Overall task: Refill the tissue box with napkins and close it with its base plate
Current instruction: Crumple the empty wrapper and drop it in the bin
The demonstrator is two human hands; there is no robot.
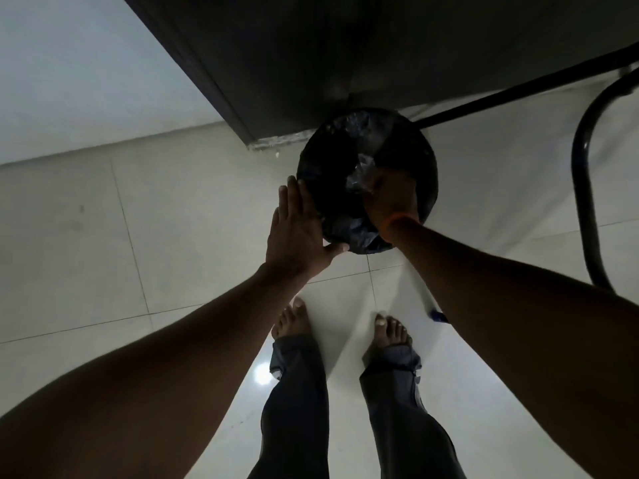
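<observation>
While the flat, spread left hand (pixel 294 233) is pressed against its rim, a round black plastic-lined bin (pixel 366 178) is reached into by the right hand (pixel 390 198). Crumpled black liner plastic (pixel 361 176) is seen at that hand's fingertips; its grip cannot be told.

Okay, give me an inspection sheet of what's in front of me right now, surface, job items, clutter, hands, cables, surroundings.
Surface: pale tiled floor, glossy.
Job's things: tissue box, napkins, base plate: nothing seen.
Clutter: round bin with black liner; small blue object on floor, partly hidden by the arm.
Grips: left hand open, flat against the bin's rim; right hand reaches inside, holding crumpled liner, exact grip unclear.
Cables: nothing seen.
Surroundings: dark cabinet behind the bin; black metal chair frame to the right; bare feet below.
</observation>
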